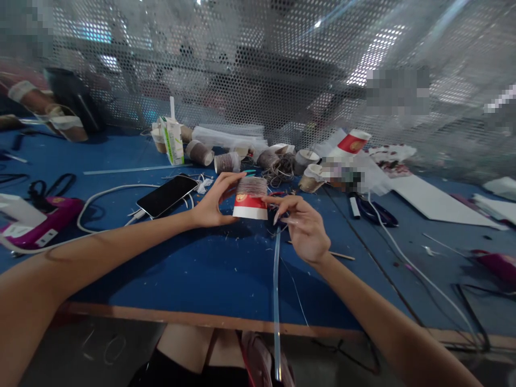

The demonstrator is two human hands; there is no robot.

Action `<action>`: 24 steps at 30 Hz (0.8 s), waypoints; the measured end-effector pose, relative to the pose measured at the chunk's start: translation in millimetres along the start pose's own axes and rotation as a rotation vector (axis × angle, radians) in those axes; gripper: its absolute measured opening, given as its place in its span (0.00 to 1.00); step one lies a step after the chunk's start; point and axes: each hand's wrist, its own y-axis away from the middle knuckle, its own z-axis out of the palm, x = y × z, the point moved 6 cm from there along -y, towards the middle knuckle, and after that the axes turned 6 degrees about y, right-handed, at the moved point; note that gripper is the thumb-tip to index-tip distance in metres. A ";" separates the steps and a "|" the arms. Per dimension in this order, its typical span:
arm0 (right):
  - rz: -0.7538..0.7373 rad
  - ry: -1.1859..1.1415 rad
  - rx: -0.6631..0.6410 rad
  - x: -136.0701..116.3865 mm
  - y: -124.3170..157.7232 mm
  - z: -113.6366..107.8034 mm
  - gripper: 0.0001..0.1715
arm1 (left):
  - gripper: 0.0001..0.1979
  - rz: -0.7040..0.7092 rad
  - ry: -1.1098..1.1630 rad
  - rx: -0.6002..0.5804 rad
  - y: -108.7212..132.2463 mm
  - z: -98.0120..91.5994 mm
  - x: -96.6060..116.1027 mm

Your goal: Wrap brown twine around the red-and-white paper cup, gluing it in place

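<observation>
A white-and-red paper cup (250, 205) is held upside down over the blue table, its upper part wound with brown twine (252, 185). My left hand (213, 201) grips it from the left, thumb low near the rim and fingers up by the top. On the cup's right side, the index finger of my right hand (302, 226) reaches to the red band. The other fingers of that hand are curled, and what they may hold is hidden. A long clear glue stick (277, 290) runs from below the right hand down past the table edge.
A black phone (168, 195) on a cable lies left, beyond it a juice carton (173, 141). Twine-wrapped cups (227, 162) and tangled twine (280, 171) are behind my hands. Scissors (377, 210) and white board (439, 199) lie right; a purple glue gun (60, 217) is far left.
</observation>
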 end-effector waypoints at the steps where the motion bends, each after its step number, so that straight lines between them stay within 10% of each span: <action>1: 0.005 -0.013 0.000 0.4 -0.2 0.4 0.06 | 0.43 0.001 0.003 0.000 0.5 0.1 -0.2; 12: 0.254 0.054 0.449 43.8 -7.7 -48.9 0.09 | 0.41 -0.012 0.024 0.011 1.4 -1.8 3.4; 18: -0.103 0.310 0.605 4.2 -14.7 -75.8 0.04 | 0.41 -0.056 -0.047 0.060 0.9 -5.2 -1.5; 24: -0.173 0.968 0.811 -18.9 -43.3 -193.5 0.18 | 0.40 -0.068 -0.082 0.047 0.7 -3.8 4.5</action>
